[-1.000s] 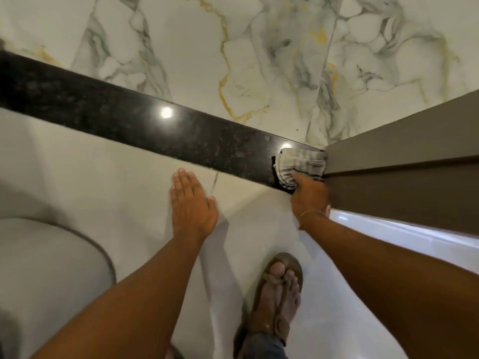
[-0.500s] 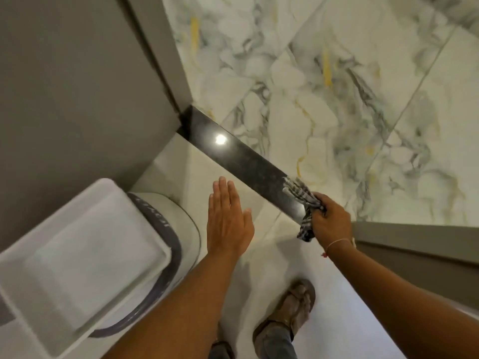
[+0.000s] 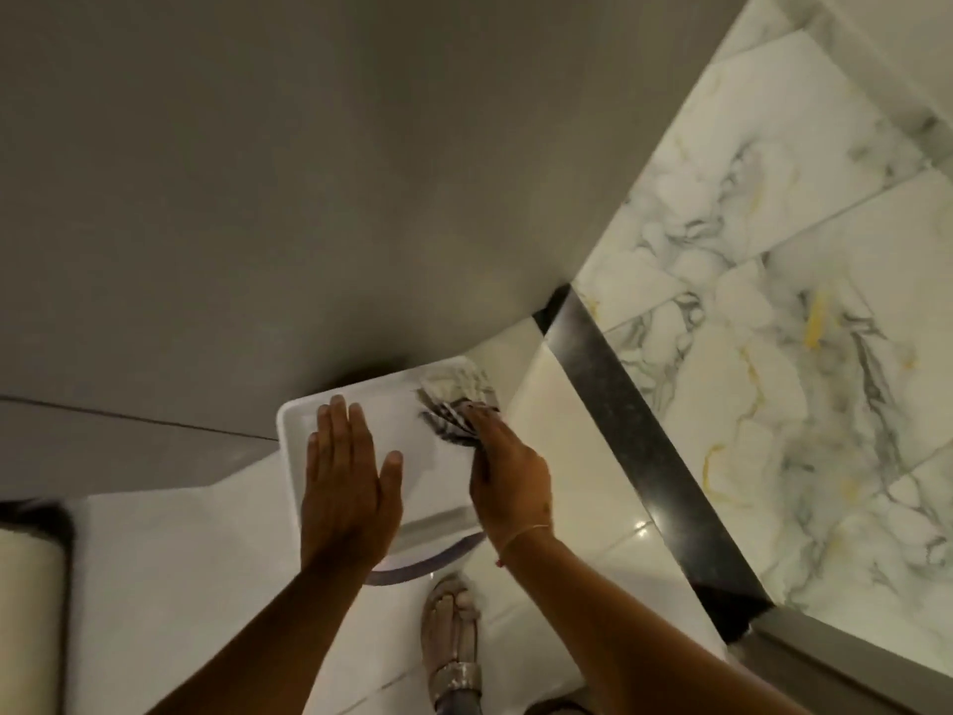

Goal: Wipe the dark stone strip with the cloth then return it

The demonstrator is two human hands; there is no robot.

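lying crumpled at the far right corner of a white tray point(image 3: 309, 420), the striped cloth point(image 3: 454, 412) is being held down by the right hand point(image 3: 508, 477), whose fingers point(image 3: 477, 420) are lying extended over its near folds; whether they are pinching the fabric or only pressing on it cannot be told, as the picture is blurred there. part of the cloth is being draped over the tray's far rim. the left hand point(image 3: 348, 482) is being held open and flat, fingers together and thumb spread, over the left half of the tray, palm down; contact with the tray cannot be judged. a thin bracelet point(image 3: 521, 536) is being worn on the right wrist.

the tray is being carried on a rounded white object with a dark band point(image 3: 428, 559), seen only at its near edge. the dark stone strip point(image 3: 634, 430) is being shown to the right of the tray, running diagonally from the grey wall point(image 3: 309, 172) toward the near right, well apart from the cloth, with veined marble tiling point(image 3: 799, 301) beyond it and glossy pale floor point(image 3: 577, 456) on its near side. a sandalled foot point(image 3: 451, 632) is being seen on the floor below the hands.
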